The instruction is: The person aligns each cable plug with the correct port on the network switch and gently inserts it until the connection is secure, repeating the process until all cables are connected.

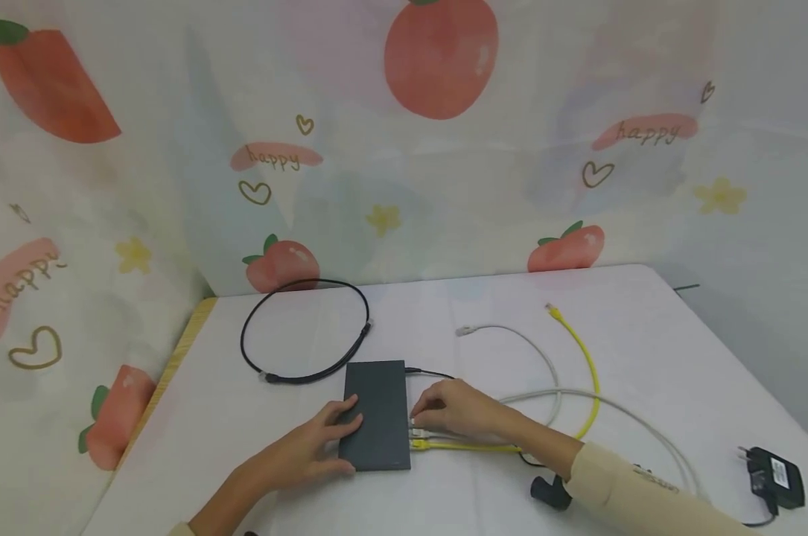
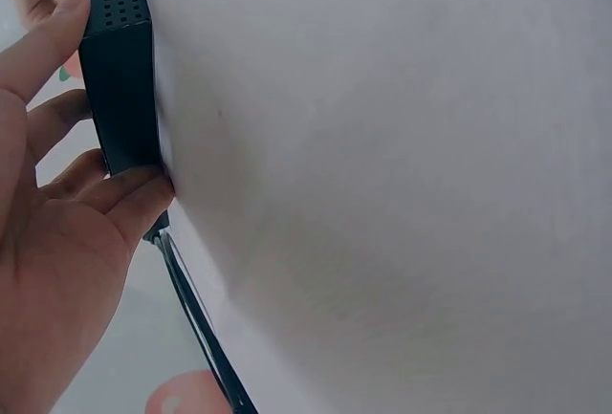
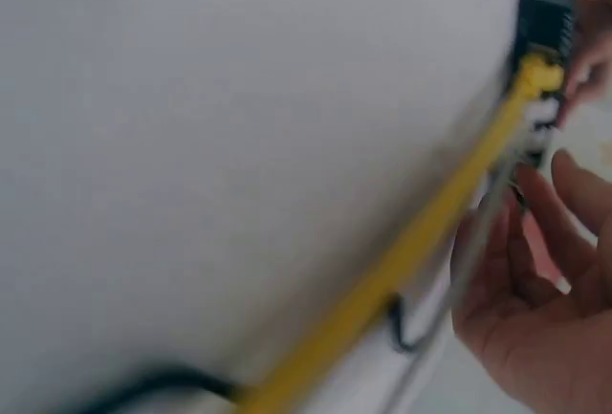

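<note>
A flat black network switch (image 1: 379,417) lies on the table. My left hand (image 1: 303,450) grips it along its left side, with fingertips on its top and edge. In the left wrist view, the thumb and fingers close about the black casing (image 2: 122,98). At the switch's right side, my right hand (image 1: 460,408) pinches the plug of a grey network cable (image 1: 605,396) against the ports; the fingers partly hide it. Just below, a second grey plug (image 1: 419,433) and a yellow plug (image 1: 420,444) sit in the ports. A thin black power lead (image 1: 429,371) enters higher up.
A coiled black network cable (image 1: 243,339) lies at the back left. The free ends of a grey cable (image 1: 467,330) and a yellow cable (image 1: 555,313) lie behind the right arm. At the right edge lies a black power adapter (image 1: 775,476).
</note>
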A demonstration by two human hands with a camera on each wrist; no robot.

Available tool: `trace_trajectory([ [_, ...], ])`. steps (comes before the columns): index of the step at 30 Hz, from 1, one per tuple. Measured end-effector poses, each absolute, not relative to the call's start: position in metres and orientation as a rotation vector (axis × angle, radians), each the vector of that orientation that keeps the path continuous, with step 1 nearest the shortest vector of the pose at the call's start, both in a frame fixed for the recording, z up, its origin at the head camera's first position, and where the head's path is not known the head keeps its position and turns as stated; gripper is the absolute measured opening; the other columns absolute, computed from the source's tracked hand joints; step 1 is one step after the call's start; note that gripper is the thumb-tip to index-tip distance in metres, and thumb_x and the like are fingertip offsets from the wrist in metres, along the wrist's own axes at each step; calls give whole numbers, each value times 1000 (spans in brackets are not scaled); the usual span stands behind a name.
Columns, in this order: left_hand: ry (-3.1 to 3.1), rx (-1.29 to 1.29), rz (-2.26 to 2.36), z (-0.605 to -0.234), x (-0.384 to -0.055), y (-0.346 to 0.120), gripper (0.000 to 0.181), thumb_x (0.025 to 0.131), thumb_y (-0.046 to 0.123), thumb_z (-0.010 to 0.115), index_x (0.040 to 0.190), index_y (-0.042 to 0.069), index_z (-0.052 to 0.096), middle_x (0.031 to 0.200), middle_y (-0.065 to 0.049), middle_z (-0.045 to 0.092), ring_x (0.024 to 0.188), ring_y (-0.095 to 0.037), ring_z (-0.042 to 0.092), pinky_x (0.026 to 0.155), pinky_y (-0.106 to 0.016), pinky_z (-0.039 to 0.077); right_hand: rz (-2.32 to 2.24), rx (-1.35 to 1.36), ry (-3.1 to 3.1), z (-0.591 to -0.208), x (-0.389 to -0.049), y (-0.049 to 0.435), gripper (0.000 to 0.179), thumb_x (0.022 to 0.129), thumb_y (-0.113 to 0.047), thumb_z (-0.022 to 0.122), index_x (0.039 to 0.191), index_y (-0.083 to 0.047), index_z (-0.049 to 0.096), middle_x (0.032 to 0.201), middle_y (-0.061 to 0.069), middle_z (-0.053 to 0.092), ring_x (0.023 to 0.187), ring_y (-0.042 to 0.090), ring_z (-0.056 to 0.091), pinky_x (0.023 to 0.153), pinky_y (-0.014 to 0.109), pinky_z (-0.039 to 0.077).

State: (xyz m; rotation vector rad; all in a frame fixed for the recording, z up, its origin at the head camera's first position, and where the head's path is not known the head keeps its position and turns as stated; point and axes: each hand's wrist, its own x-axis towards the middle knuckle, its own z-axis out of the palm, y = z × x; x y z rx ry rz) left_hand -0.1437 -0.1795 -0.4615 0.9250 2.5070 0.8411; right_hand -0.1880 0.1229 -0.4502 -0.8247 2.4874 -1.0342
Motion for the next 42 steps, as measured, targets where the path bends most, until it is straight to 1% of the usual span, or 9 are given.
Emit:
trace_trajectory([
  [3, 2514, 914, 822, -460, -144, -181, 74, 84, 52, 64, 142, 12, 42, 154, -3, 18, 136, -27, 27, 103, -43, 35, -1051, -824, 2588, -435, -200, 119, 14, 91, -25, 64, 96, -15, 72, 88, -10, 66, 77, 5, 58, 66, 26, 49],
  [8, 2512, 894, 836, -456, -146, -183, 75, 82, 51, 66, 142, 12, 43, 154, -2, 18, 136, -26, 27, 103, -44, 34, -1176, -710, 2741, -411, -241, 89, 19, 91, -21, 64, 99, -5, 71, 84, 2, 68, 66, 12, 61, 56, 25, 49],
  [12, 2500, 905, 849, -460, -148, -181, 75, 81, 50, 67, 142, 13, 43, 154, -1, 18, 137, -25, 25, 104, -44, 33, -1099, -523, 2864, -411, -273, 56, 27, 89, -23, 67, 99, 2, 69, 88, 9, 67, 72, 18, 62, 61, 28, 51],
  [17, 2515, 945, 833, -463, -150, -181, 75, 82, 50, 67, 142, 13, 42, 154, 0, 17, 137, -24, 24, 104, -42, 33, -846, -320, 2912, -423, -295, 22, 34, 88, -30, 67, 74, -1, 57, 64, 3, 52, 56, 13, 46, 48, 22, 38],
  [19, 2520, 955, 826, -463, -151, -180, 75, 82, 50, 66, 142, 13, 42, 154, -1, 17, 137, -24, 24, 104, -41, 33, -784, -263, 2907, -427, -299, 13, 38, 88, -32, 67, 67, -6, 49, 57, 0, 41, 51, 11, 37, 44, 22, 30],
  [23, 2521, 965, 833, -465, -152, -180, 74, 83, 50, 66, 142, 13, 42, 154, -1, 18, 137, -24, 25, 104, -39, 34, -711, -142, 2879, -433, -307, 1, 39, 87, -36, 67, 67, -6, 54, 57, 2, 46, 52, 12, 42, 44, 23, 33],
  [31, 2524, 956, 847, -464, -150, -182, 74, 83, 49, 66, 142, 12, 42, 154, -1, 17, 136, -22, 26, 104, -38, 34, -817, -59, 2856, -448, -323, -12, 20, 84, -17, 63, 74, 0, 59, 66, 9, 55, 57, 19, 52, 49, 28, 43],
  [39, 2512, 948, 870, -465, -150, -181, 74, 83, 50, 65, 142, 12, 41, 154, 0, 17, 137, -21, 24, 105, -37, 33, -840, -49, 2888, -438, -314, -14, 21, 85, -18, 65, 73, -3, 57, 63, 4, 52, 56, 15, 47, 47, 23, 36],
  [42, 2514, 947, 866, -465, -149, -181, 75, 83, 51, 65, 142, 12, 41, 154, -1, 17, 137, -22, 24, 105, -38, 33, -911, -45, 2861, -437, -313, -13, 22, 86, -16, 63, 70, -2, 59, 58, 6, 57, 51, 16, 54, 45, 23, 38],
])
